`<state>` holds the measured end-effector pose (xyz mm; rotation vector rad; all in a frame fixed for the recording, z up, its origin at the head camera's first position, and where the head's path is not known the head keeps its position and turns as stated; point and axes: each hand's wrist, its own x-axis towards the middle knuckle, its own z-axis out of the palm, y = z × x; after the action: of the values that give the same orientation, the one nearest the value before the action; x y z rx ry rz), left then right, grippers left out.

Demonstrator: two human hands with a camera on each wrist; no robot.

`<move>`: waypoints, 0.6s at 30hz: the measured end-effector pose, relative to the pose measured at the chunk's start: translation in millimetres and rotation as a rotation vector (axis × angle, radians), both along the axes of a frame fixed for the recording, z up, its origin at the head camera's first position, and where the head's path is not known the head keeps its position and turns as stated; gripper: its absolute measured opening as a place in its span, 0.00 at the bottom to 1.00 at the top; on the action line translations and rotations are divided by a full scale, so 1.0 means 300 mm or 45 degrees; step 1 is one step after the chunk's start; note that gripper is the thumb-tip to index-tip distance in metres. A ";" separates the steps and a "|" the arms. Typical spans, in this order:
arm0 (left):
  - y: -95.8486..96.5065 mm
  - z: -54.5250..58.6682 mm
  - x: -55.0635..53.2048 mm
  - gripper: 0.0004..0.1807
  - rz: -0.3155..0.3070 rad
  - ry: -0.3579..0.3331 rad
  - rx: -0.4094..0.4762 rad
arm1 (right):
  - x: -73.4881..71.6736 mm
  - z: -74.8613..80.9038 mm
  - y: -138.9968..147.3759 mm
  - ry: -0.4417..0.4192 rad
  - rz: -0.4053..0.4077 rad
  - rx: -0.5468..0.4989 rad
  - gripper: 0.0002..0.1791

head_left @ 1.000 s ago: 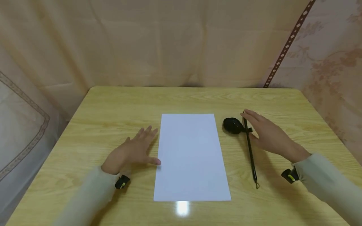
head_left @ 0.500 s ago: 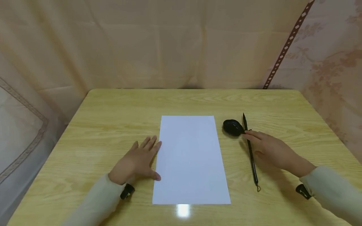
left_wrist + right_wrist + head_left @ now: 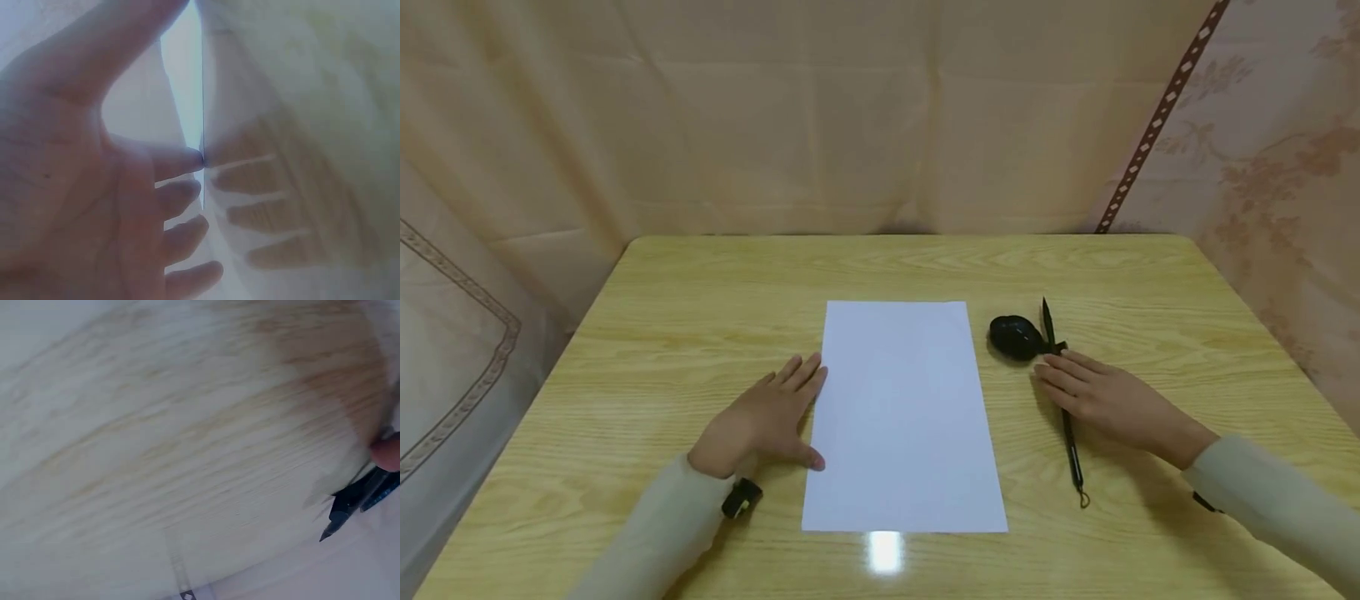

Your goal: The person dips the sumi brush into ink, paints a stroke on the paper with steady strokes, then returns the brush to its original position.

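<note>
My left hand lies palm down with spread fingers. Its fingertips and thumb tip overlap the left edge of a white sheet of paper; the left wrist view shows that hand's straight fingers at the paper's bright edge. My right hand is laid over the middle of a slim black writing brush, with a cord loop at its near end. The brush's pointed end crosses the neck of a glossy black rounded object. A fingertip meets the brush; the thumb is hidden, so I cannot tell whether it pinches.
Everything lies on a wood-grain table with rounded far corners. A beige curtain hangs behind it, with a flowered cloth on the right. Light reflects off the tabletop just in front of the paper.
The right hand has come down and toward me from the black rounded object onto the brush, palm turning down. The left hand has slid slightly nearer and settled at the paper's edge.
</note>
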<state>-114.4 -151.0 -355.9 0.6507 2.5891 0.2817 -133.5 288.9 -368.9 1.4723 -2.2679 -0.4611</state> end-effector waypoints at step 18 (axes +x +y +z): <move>0.010 -0.010 -0.011 0.66 0.030 -0.041 0.017 | -0.020 -0.022 0.024 0.186 0.177 0.107 0.42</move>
<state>-117.8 -148.0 -358.8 0.6158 2.5675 0.3147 -139.4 296.0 -375.5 1.5709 -2.0406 -0.6073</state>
